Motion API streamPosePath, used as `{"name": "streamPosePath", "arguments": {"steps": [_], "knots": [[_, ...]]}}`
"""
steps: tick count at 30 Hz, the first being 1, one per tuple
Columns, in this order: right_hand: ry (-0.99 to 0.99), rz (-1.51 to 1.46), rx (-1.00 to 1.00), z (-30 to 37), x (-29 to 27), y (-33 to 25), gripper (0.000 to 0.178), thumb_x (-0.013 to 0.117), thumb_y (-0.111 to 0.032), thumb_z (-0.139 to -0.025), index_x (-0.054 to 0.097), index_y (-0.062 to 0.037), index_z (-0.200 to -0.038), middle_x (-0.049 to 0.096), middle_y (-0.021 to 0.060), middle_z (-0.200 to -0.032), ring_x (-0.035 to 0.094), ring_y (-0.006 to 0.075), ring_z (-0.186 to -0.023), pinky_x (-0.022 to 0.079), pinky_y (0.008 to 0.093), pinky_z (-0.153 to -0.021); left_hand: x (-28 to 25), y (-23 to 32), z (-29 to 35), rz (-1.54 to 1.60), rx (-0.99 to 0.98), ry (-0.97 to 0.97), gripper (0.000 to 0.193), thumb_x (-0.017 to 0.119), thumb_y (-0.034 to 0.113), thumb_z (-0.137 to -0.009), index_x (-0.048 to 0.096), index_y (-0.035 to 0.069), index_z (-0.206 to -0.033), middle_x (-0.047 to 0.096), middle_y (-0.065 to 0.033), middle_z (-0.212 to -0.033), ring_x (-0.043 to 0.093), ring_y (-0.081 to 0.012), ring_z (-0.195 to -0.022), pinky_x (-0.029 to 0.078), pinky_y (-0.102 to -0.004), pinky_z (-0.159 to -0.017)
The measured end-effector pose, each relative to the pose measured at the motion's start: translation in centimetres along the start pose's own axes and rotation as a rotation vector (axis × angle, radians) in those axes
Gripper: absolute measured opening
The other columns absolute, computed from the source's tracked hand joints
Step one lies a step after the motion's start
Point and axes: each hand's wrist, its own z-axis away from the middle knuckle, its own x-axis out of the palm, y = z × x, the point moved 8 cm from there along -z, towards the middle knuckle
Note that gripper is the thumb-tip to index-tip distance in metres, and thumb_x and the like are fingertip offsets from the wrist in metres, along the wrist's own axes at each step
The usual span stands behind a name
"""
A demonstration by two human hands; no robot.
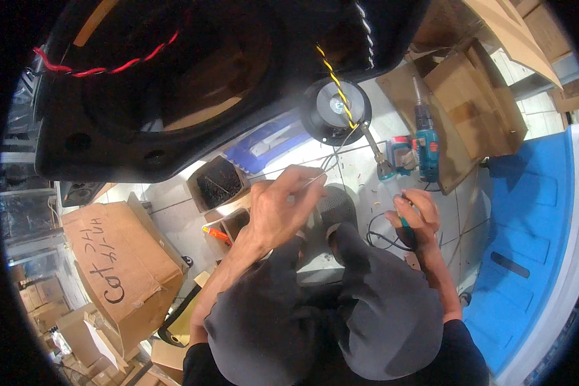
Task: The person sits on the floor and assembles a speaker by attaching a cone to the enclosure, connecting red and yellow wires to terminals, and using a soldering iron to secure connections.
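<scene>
In my right hand is a soldering iron, its metal end pointing up and left to the edge of a round speaker driver. A yellow-and-black twisted wire hangs down to that same edge. My left hand pinches a thin strand of solder wire, which runs up toward the iron's tip. Whether tip, solder and terminal touch is too small to tell. The driver rests with its magnet side up, below the edge of a large black speaker cabinet.
A teal cordless drill stands by cardboard on the right. Further right is a blue plastic panel. An open box of dark screws, an orange-handled cutter and a large carton lie left. The iron's black cord loops on the tiles.
</scene>
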Motion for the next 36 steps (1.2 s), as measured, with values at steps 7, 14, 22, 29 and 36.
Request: {"name": "streamPosePath", "arguments": {"steps": [7,14,22,29,36], "knots": [[-0.023,0.049,-0.028,0.0,0.2,-0.1,0.058,0.092,-0.012,-0.066,0.068,-0.0161,-0.118,0.063,0.0056,-0.113,0.067,0.0254,-0.089,0.057,0.0346,-0.069,0.0,-0.1,0.1,0.000,0.012,0.003,0.018,0.071,0.011,-0.095,0.068,-0.006,-0.101,0.077,-0.0091,-0.076,0.062,-0.0079,-0.049,0.047,-0.0222,-0.045],[-0.040,0.089,-0.068,-0.5,0.1,-0.4,0.056,0.091,-0.010,-0.068,0.069,-0.0188,-0.119,0.062,0.0045,-0.112,0.066,0.0234,-0.088,0.056,0.0333,-0.067,0.1,-0.2,0.0,-0.005,-0.002,-0.001,0.017,0.072,0.011,-0.094,0.068,-0.005,-0.100,0.077,-0.0096,-0.076,0.064,-0.0083,-0.051,0.049,-0.0229,-0.048],[-0.064,0.118,-0.107,-0.7,0.2,-0.6,0.051,0.087,-0.012,-0.073,0.069,-0.0194,-0.121,0.062,0.0058,-0.113,0.066,0.0216,-0.089,0.056,0.0333,-0.069,0.1,0.3,-0.1,-0.078,0.058,-0.001,0.017,0.072,0.011,-0.094,0.068,-0.005,-0.099,0.077,-0.0104,-0.078,0.075,-0.0143,-0.072,0.057,-0.0251,-0.060],[-0.114,0.138,-0.119,-0.8,0.0,-0.6,0.046,0.081,-0.010,-0.077,0.070,-0.0205,-0.121,0.062,0.0059,-0.114,0.067,0.0217,-0.091,0.055,0.0335,-0.072,0.1,0.0,-0.1,-0.078,-0.022,-0.029,0.017,0.073,0.012,-0.093,0.069,-0.004,-0.099,0.077,-0.0108,-0.078,0.076,-0.0160,-0.073,0.059,-0.0269,-0.066],[-0.174,0.170,-0.096,-1.5,-0.5,-1.0,0.046,0.076,-0.010,-0.077,0.071,-0.0232,-0.121,0.063,0.0059,-0.111,0.067,0.0230,-0.090,0.055,0.0341,-0.072,0.1,0.5,-0.1,-0.116,0.019,-0.013,0.018,0.074,0.013,-0.091,0.069,-0.002,-0.100,0.077,-0.0098,-0.078,0.076,-0.0164,-0.073,0.058,-0.0260,-0.064]]}}
